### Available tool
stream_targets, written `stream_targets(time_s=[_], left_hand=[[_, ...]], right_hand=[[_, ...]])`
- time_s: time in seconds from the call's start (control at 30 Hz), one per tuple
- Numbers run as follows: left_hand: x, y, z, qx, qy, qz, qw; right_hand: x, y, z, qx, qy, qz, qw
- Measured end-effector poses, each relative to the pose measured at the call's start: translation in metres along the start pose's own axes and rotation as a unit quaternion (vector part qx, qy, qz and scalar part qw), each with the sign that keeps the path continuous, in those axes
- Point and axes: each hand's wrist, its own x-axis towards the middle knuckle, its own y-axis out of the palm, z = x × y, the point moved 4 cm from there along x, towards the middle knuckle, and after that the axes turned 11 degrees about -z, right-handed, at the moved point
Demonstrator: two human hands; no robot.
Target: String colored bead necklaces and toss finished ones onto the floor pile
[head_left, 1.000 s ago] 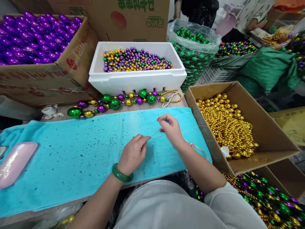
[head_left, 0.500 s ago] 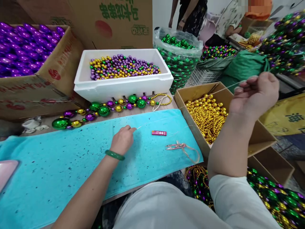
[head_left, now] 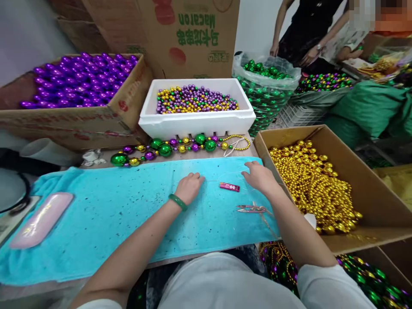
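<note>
My left hand (head_left: 189, 187), with a green bangle (head_left: 178, 201) at the wrist, is closed in a pinch low over the blue towel (head_left: 128, 206); what it pinches is too small to make out. Over the towel's right part is my right hand (head_left: 257, 175), thumb and forefinger apart. A thin, faint thread runs between the hands. Between them lies a small pink packet (head_left: 229, 187). Small thread snips (head_left: 251, 209) with a cord rest nearer me. Behind the towel lies a string of green, gold and purple beads (head_left: 165, 149).
A white foam box (head_left: 197, 120) of mixed beads stands behind, a purple-bead carton (head_left: 128, 98) at left, a gold-bead carton (head_left: 380, 234) at right. A bag of green beads (head_left: 265, 92) and a standing person (head_left: 309, 30) are further back. A pink case (head_left: 43, 219) lies left.
My right hand has come down from high at the right to just over the towel, and its fingers have opened. My left hand stays low over the towel. The view has swung left.
</note>
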Motion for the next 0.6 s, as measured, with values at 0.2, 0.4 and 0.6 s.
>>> stream_targets(time_s=[0.2,0.4,0.6], left_hand=[[-0.017,-0.002,0.014,-0.062,0.019,-0.106,0.992],[0.012,-0.014,-0.004,-0.127,0.136,-0.110,0.976],[0.059,-0.033,-0.077,-0.197,0.201,-0.091,0.955]], right_hand=[[-0.032,-0.027,-0.007,0.043,-0.035,-0.041,0.998],[-0.056,-0.054,-0.152,0.019,0.166,-0.070,0.984],[-0.108,-0.052,-0.332,0.021,0.417,-0.091,0.904]])
